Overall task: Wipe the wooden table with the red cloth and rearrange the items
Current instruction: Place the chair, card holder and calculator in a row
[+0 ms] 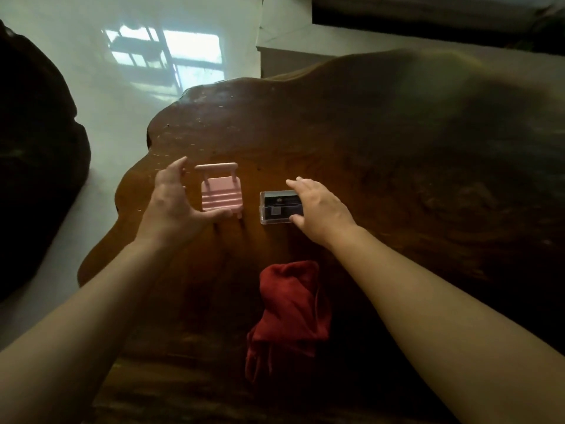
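So the worktop (351, 142) is dark glossy wood with a wavy, irregular edge. The red cloth (290, 310) sits crumpled in a heap at about 6 o'clock, near the front edge. At 10 o'clock there's a little pink chair-shaped stand (221, 191), and just right of it a clear plastic case (279, 208) with dark contents, lying flat.

Table (351, 123): dark polished wood w/ glossy sheen, fine scratches. Red cloth (290, 307): soft matt fabric, creased. Pink stand (221, 194) smooth plastic; case (276, 208) clear glossy plastic.
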Demonstrator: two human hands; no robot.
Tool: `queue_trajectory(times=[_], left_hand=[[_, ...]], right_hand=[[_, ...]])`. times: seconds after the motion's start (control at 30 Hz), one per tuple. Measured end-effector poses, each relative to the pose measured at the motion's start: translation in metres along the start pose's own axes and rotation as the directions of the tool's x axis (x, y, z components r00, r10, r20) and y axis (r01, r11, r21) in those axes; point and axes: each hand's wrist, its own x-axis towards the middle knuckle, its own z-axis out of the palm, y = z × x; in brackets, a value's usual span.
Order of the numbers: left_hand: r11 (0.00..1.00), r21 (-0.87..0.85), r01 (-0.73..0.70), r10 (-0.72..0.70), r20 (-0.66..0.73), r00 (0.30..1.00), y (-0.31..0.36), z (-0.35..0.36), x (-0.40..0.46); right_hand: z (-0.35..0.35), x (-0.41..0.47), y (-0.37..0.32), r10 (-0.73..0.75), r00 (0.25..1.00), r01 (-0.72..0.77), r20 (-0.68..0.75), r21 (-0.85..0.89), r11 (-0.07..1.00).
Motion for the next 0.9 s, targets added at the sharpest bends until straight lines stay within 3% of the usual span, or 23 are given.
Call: queue_trajectory(times=[0.17, 0.43, 0.73, 0.9], left_hand=[[0.975, 0.083, -0.208, 0.209, 0.006, 0.978, 0.044, 0.011, -0.026], [0.945, 0.049, -0.323, 0.280, 0.385, 0.879, 0.171, 0.100, -0.069], [0.878, 0.032, -0.477, 0.380, 0.558, 0.737, 0.308, 0.223, -0.134], [0.818, 0.018, -0.576, 0.440, 0.626, 0.644, 0.365, 0.286, -0.166]], right_hand=[[-0.026, -0.048, 0.033, 0.053, 0.997, -0.049, -0.052, 0.064, 0.997], [-0.075, -0.171, 0.143, 0.317, 0.933, -0.297, -0.169, 0.135, 0.945], [-0.111, -0.314, 0.288, 0.647, 0.719, -0.613, -0.255, 0.206, 0.763], [-0.114, -0.367, 0.352, 0.790, 0.544, -0.758, -0.281, 0.240, 0.607]])
